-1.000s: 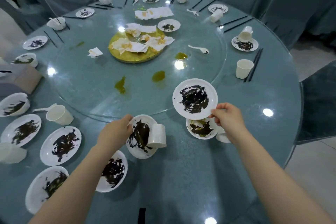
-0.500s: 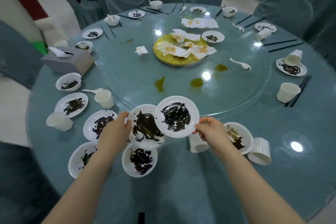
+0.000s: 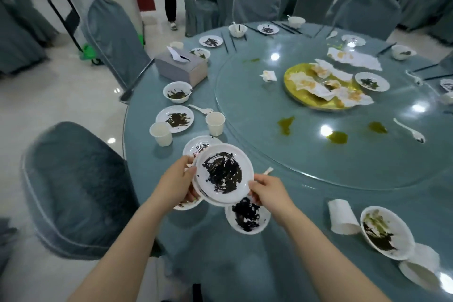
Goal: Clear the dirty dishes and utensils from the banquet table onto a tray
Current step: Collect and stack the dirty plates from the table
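Observation:
Both hands hold a small stack of white plates (image 3: pixel 224 173) smeared with dark sauce, above the table's near left edge. My left hand (image 3: pixel 177 185) grips the stack's left rim, thumb on top. My right hand (image 3: pixel 268 191) pinches the lower right rim. Under the stack lie more dirty plates: one behind it (image 3: pixel 198 144), one below my right hand (image 3: pixel 247 216), and one partly hidden under my left hand (image 3: pixel 186 205). No tray is in view.
The round teal table (image 3: pixel 306 216) carries a glass turntable (image 3: pixel 318 154) with a gold platter (image 3: pixel 316 103) and napkins. Paper cups (image 3: pixel 215 123), bowls (image 3: pixel 177 92), a tissue box (image 3: pixel 181 66), spoons and chopsticks lie around. A covered chair (image 3: pixel 76 189) stands at the left.
My right hand has brought its plate leftward and set it on top of the plate in my left hand. My view has swung to the left side of the table.

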`<state>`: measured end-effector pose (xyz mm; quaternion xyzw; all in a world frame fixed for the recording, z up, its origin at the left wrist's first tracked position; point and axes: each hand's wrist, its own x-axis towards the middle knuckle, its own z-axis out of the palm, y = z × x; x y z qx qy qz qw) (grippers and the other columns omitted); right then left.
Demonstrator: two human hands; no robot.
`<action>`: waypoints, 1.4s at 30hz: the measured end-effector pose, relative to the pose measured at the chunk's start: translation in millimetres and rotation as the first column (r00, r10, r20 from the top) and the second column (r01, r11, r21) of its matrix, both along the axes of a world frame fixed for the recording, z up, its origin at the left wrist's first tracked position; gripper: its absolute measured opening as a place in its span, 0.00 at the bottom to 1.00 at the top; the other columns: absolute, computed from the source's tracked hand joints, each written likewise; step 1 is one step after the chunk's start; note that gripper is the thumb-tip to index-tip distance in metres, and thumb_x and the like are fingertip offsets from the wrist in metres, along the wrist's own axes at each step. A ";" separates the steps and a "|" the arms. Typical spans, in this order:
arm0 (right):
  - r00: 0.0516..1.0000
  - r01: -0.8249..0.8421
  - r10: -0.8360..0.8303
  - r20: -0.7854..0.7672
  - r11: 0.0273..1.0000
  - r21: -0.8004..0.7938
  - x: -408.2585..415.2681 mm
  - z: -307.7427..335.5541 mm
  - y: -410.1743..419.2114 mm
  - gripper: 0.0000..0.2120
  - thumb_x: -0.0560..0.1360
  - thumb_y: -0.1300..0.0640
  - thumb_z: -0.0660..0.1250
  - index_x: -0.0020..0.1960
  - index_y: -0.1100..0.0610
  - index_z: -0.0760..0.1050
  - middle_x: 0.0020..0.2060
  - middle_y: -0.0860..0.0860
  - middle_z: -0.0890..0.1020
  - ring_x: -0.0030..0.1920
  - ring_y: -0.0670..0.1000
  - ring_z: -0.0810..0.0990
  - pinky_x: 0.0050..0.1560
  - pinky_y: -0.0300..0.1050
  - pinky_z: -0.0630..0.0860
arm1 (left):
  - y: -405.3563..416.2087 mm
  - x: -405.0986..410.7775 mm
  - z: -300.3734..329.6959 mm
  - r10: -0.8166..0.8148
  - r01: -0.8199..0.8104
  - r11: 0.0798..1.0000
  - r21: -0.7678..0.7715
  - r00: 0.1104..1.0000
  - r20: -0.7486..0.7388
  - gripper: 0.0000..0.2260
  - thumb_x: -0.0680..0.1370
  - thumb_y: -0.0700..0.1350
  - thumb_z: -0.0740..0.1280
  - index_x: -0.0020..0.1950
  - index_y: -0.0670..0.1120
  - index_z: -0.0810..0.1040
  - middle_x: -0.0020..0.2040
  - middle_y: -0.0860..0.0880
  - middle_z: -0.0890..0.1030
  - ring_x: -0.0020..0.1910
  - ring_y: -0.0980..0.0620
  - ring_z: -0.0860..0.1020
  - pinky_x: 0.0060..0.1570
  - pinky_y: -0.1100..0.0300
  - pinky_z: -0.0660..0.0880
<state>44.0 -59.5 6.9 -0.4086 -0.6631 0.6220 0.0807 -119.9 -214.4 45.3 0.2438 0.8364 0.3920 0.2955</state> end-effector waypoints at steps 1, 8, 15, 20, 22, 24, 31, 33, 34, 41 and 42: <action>1.000 -0.014 0.014 0.007 1.000 -0.002 -8.4 1.6 -7.5 0.09 0.74 0.66 0.59 0.44 0.66 0.78 0.25 0.49 0.75 0.25 0.47 0.70 0.27 0.38 0.68 | -8.5 -5.3 1.1 0.017 -0.017 1.000 0.011 1.000 0.017 0.08 0.82 0.44 0.54 0.51 0.55 0.71 0.26 0.46 0.80 0.22 0.50 0.77 0.21 0.65 0.69; 0.998 0.019 -0.018 -0.055 0.999 0.027 -63.4 16.3 -60.0 0.11 0.72 0.63 0.68 0.44 0.47 0.81 0.26 0.48 0.75 0.26 0.47 0.70 0.29 0.38 0.68 | -71.1 -49.9 13.3 0.027 -0.029 0.999 0.046 0.999 0.047 0.05 0.79 0.47 0.63 0.52 0.56 0.70 0.30 0.48 0.83 0.24 0.52 0.79 0.21 0.66 0.70; 0.992 0.128 -0.128 -0.018 0.992 -0.017 -95.7 7.9 -85.4 0.06 0.75 0.61 0.65 0.46 0.53 0.80 0.31 0.50 0.82 0.25 0.45 0.74 0.28 0.38 0.69 | -122.4 -98.2 16.4 0.084 -0.084 0.994 0.069 0.996 0.010 0.04 0.80 0.45 0.63 0.54 0.51 0.72 0.28 0.47 0.82 0.22 0.52 0.77 0.22 0.65 0.70; 0.952 0.304 -0.304 0.026 0.953 -0.012 -96.1 -6.2 -85.0 0.05 0.75 0.59 0.64 0.46 0.52 0.79 0.36 0.50 0.84 0.33 0.48 0.77 0.33 0.39 0.70 | -134.4 -127.3 18.7 0.108 -0.109 0.992 0.060 0.994 0.016 0.05 0.80 0.45 0.61 0.55 0.52 0.71 0.27 0.47 0.81 0.22 0.52 0.77 0.21 0.65 0.69; 0.946 0.319 -0.318 0.056 0.948 -0.009 -97.0 -9.4 -78.0 0.05 0.75 0.59 0.64 0.46 0.53 0.78 0.37 0.51 0.84 0.34 0.49 0.77 0.34 0.40 0.71 | -135.2 -133.0 20.1 0.107 -0.109 0.992 0.064 0.994 0.029 0.06 0.80 0.45 0.61 0.56 0.52 0.71 0.27 0.47 0.81 0.23 0.52 0.77 0.22 0.63 0.70; 0.941 0.330 -0.328 0.078 0.944 -0.008 -103.7 -13.5 -64.3 0.04 0.75 0.60 0.64 0.45 0.53 0.78 0.37 0.52 0.83 0.34 0.49 0.77 0.34 0.39 0.70 | -132.9 -140.5 20.9 0.115 -0.118 0.990 0.075 0.993 0.040 0.07 0.80 0.44 0.61 0.57 0.52 0.72 0.27 0.46 0.81 0.23 0.52 0.77 0.24 0.62 0.71; 0.932 0.274 -0.280 0.228 0.960 0.061 -135.2 -44.7 -8.1 0.06 0.75 0.56 0.66 0.41 0.57 0.75 0.34 0.55 0.81 0.31 0.52 0.77 0.36 0.45 0.75 | -119.0 -161.1 23.4 0.188 -0.190 0.980 0.055 0.981 0.039 0.05 0.81 0.45 0.61 0.54 0.55 0.70 0.30 0.46 0.82 0.23 0.52 0.78 0.26 0.60 0.74; 0.929 0.225 -0.238 0.285 0.971 0.078 -144.0 -55.9 2.9 0.10 0.74 0.54 0.67 0.38 0.60 0.75 0.30 0.56 0.80 0.28 0.53 0.77 0.37 0.48 0.76 | -115.9 -164.2 23.3 0.216 -0.217 0.975 0.043 0.976 0.036 0.05 0.81 0.46 0.60 0.52 0.57 0.70 0.30 0.46 0.83 0.24 0.52 0.78 0.28 0.58 0.75; 0.926 0.202 -0.217 0.308 0.976 0.080 -148.0 -60.9 6.3 0.12 0.74 0.54 0.67 0.38 0.62 0.75 0.29 0.56 0.80 0.27 0.53 0.77 0.35 0.47 0.76 | -114.7 -164.9 22.6 0.234 -0.235 0.971 0.034 0.972 0.034 0.05 0.81 0.45 0.60 0.51 0.57 0.70 0.30 0.46 0.83 0.24 0.52 0.78 0.29 0.58 0.75; 0.914 0.121 -0.173 0.368 0.979 0.162 -170.6 -70.9 18.6 0.04 0.71 0.61 0.67 0.42 0.58 0.71 0.28 0.55 0.80 0.26 0.52 0.78 0.31 0.45 0.75 | -114.7 -162.5 15.8 0.353 -0.355 0.934 0.036 0.934 0.053 0.06 0.81 0.43 0.59 0.57 0.50 0.71 0.29 0.45 0.82 0.23 0.51 0.78 0.22 0.64 0.72; 0.919 0.125 -0.167 0.357 0.983 0.137 -173.0 -68.7 18.3 0.03 0.72 0.62 0.65 0.44 0.58 0.72 0.29 0.55 0.80 0.27 0.52 0.77 0.30 0.45 0.74 | -115.9 -162.2 15.8 0.368 -0.371 0.927 0.045 0.928 0.062 0.06 0.81 0.43 0.59 0.58 0.50 0.71 0.29 0.45 0.82 0.23 0.51 0.78 0.22 0.64 0.72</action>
